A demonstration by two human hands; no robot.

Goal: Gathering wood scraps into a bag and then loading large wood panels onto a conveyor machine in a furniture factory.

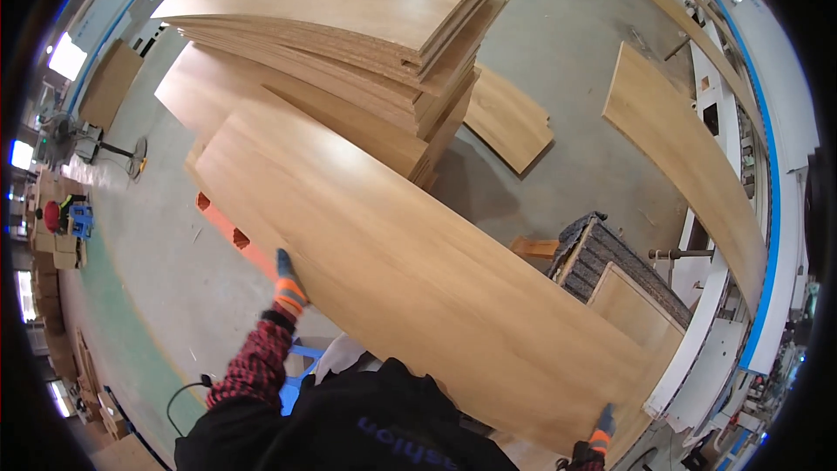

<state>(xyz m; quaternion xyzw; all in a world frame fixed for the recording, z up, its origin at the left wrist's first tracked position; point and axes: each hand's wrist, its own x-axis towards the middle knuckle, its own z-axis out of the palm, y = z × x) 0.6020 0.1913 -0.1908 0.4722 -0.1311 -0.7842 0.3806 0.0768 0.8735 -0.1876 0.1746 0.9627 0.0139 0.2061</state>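
A long, light-brown wooden board (410, 253) slants across the view in front of me, from the stack down to the lower right. My left hand (291, 284), in a grey and orange glove, is closed on its near long edge, with part of the hand on top and the other fingers hidden below. At the lower right, my right hand (602, 433), gloved alike, holds the board near its right end; the underside of that grip is hidden.
Beyond the board rises a tall stack of wooden boards (323, 0) on orange supports (228, 228). Another panel (510, 118) lies behind it. To the right stand a carpet-covered support (628, 275) and a long machine with a blue-edged rail (767, 235), a curved-looking board (689, 166) beside it.
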